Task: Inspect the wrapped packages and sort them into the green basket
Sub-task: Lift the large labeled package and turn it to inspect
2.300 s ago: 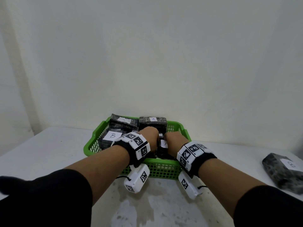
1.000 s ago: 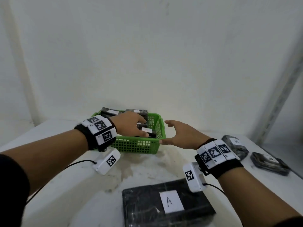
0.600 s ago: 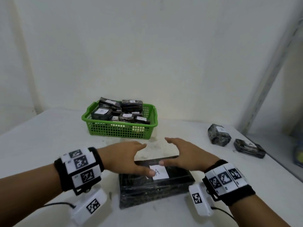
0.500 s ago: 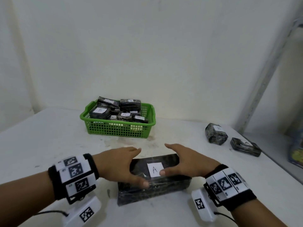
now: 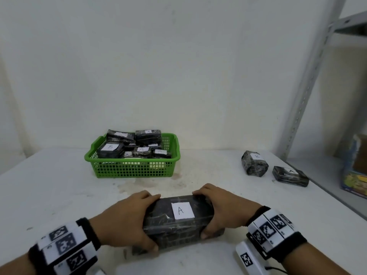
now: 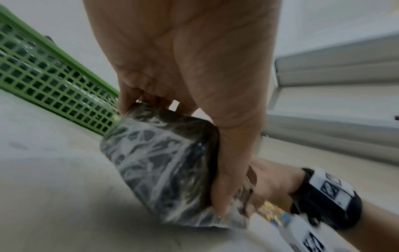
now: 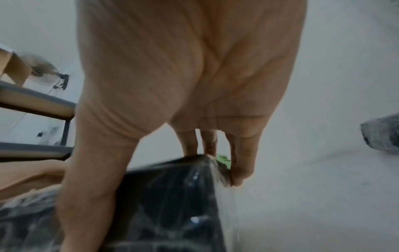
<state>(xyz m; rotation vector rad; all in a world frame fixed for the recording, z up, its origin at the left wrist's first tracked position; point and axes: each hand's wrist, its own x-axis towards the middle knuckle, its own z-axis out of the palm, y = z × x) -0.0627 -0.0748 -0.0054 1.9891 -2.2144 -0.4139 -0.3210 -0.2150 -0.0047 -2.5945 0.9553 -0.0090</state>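
Observation:
A large black wrapped package [image 5: 176, 221] with a white label marked A lies near the table's front edge. My left hand [image 5: 127, 221] grips its left end, thumb on the near side and fingers over the far edge. My right hand [image 5: 220, 213] grips its right end the same way. The left wrist view shows the left hand [image 6: 190, 105] curled round the package [image 6: 159, 160]. In the right wrist view the right hand [image 7: 194, 102] clasps the package [image 7: 168, 204]. The green basket [image 5: 131, 167] stands further back, holding several wrapped packages labelled A and B.
Two more wrapped packages lie at the right of the white table: one marked B [image 5: 254, 163], one flat marked A [image 5: 290, 176]. A grey metal shelf [image 5: 309, 80] stands at the right with a colourful box [image 5: 355, 171] on it. A wall rises behind the basket.
My hands left the basket, came back to the near package and closed on its two ends. The view has shifted so the basket sits further away.

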